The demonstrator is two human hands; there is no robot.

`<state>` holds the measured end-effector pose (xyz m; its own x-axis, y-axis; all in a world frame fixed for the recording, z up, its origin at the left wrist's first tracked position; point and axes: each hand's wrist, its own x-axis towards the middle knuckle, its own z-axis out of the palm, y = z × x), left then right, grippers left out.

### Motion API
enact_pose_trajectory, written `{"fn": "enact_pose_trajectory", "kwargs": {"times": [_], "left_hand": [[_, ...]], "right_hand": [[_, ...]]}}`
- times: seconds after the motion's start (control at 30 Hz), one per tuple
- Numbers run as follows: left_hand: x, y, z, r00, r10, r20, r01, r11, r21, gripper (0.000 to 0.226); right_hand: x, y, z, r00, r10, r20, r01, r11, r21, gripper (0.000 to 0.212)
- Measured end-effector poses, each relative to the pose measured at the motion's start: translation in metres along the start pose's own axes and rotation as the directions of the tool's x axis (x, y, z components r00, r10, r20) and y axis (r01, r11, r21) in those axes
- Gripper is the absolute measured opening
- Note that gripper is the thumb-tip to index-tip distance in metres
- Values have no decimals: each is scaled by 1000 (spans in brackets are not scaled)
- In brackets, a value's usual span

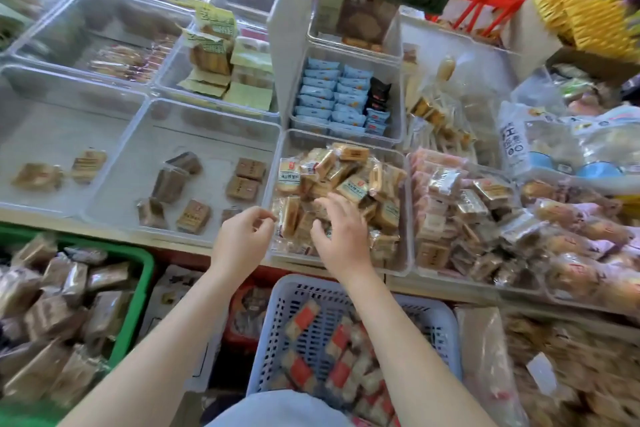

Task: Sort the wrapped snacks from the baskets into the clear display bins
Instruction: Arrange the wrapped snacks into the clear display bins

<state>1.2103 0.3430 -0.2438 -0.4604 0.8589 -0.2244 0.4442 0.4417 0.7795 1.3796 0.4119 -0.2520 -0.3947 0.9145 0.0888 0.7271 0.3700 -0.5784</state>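
Right now you are at the placing end of a sort: both hands are over the clear bin (403, 218) heaped with tan wrapped snacks (349, 184), straight ahead of you on the counter. Your right hand (341, 236) lies on the pile with its fingers curled down among the packets; whether it grips 1 or is just settling them, I cannot tell. Your left hand (242, 236) hovers at the bin's left wall, thumb and fingertips drawn together as if pinching, but nothing shows plainly between them.

The supply sits below your arms: a pale blue basket (277, 322) holding packets with red patches (304, 317), and a green basket (138, 288) to your left full of brown ones. The bin to the left (145, 135) holds only a few brown packets.

Next, I judge, you should let go, drop back to a basket and match what you lift to a bin by wrapper. This bin is nearly heaped to its rim, so packets may slide over the edge.
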Motion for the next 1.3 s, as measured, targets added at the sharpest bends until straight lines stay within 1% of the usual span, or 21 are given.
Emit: {"fn": "enact_pose_trajectory", "kwargs": {"times": [0.07,0.17,0.23,0.3,0.43,0.57,0.67,0.73,0.8,0.83,0.87,0.9,0.97,1.0,1.03,1.07,1.1,1.17,1.23,1.3], "left_hand": [[-9,21,23,996,40,77,-40,999,0,17],[-17,50,54,976,107,189,-109,994,3,16],[-18,66,73,954,131,270,-155,986,69,15],[-16,79,89,927,132,350,-198,967,162,15],[-16,103,112,882,135,452,-268,932,244,18],[-22,119,122,845,145,514,-324,904,278,23],[-25,124,126,843,154,515,-354,880,316,24],[-24,124,129,843,180,507,-391,853,347,26],[-24,123,132,843,226,489,-439,813,381,37],[-25,120,134,845,258,469,-457,805,380,47],[-27,118,134,847,301,438,-470,808,354,57],[-29,116,133,848,356,393,-485,820,305,65],[-33,113,125,823,476,309,-545,815,197,76],[-33,110,119,807,510,299,-572,801,177,78],[-33,108,113,796,515,318,-583,795,170,78],[-31,104,105,796,488,357,-566,809,156,75],[-31,99,95,806,432,405,-518,846,127,72],[-28,82,72,824,313,473,-380,924,50,68],[-24,61,48,844,240,480,-285,958,22,66],[-17,37,23,891,188,413,-224,974,41,58]], "right_hand": [[1,39,-36,987,84,-135,-95,993,-76,33],[4,96,-88,926,281,-252,-331,925,-188,34],[4,129,-113,866,384,-322,-467,851,-241,36],[5,156,-129,832,422,-359,-525,808,-266,39],[13,186,-134,835,418,-359,-528,793,-303,49],[20,198,-134,807,438,-396,-555,792,-255,47],[18,196,-140,800,423,-426,-538,820,-196,40],[8,186,-147,775,392,-496,-524,838,-155,35],[-10,173,-154,757,328,-565,-466,877,-115,33],[-21,166,-156,767,302,-567,-418,905,-83,33],[-32,157,-156,797,284,-534,-361,931,-44,32],[-41,147,-155,844,274,-462,-307,952,3,31],[-54,121,-149,939,261,-225,-235,963,134,30],[-56,108,-144,965,244,-95,-221,953,206,30],[-56,97,-140,976,218,23,-216,940,265,32],[-54,85,-135,975,185,126,-216,928,304,34],[-50,73,-128,965,152,214,-217,921,325,36],[-40,49,-112,934,88,345,-210,919,333,40],[-29,25,-92,916,21,401,-176,918,354,39],[-17,1,-67,919,-24,394,-144,909,391,36]]}}
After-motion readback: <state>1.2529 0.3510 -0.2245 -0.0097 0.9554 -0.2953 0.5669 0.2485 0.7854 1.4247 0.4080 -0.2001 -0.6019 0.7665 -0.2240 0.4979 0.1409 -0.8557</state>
